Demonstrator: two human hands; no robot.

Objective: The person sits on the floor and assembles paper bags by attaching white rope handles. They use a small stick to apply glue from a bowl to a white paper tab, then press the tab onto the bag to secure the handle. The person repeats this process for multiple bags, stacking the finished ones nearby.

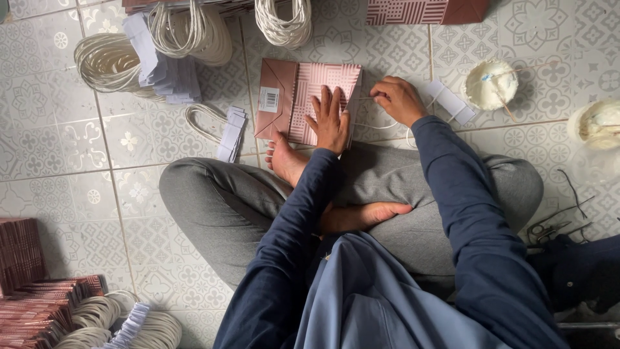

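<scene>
Top-down view from a head cam: a person sits cross-legged on a patterned tile floor (77,148), bare feet tucked in, dark blue sleeves reaching fwd.

The folded paper bag (309,97), pink w/ a fine geometric print and a plain dusty-pink flap on its left side, lies flat on the floor just beyond the knees. The left hand (329,119) rests palm-down on its right half, fingers (326,103) spread apart and flat, pinning it rather than gripping. The right hand (398,100) sits just beside the bag's right edge, fingers pinched together on a thin pale cord (387,125) that loops down toward the knee.

Handling, as a judgement: the bag looks very light, thin and stiff-ish along its creases, so it would slide on smooth tile unless pressed flat. It should crease or tear if bent hard; best held by flat palm pressure or by an edge fold. The cord looks soft and limp, needing a fingertip pinch near its end.

Around: coils of cream cord handles (194,29) and white paper strips (165,68) at upper left, a small white strip (451,101) at right, two round tubs (492,84) of pale paste w/ sticks, stacked reddish bags (32,304) at lower left.
</scene>
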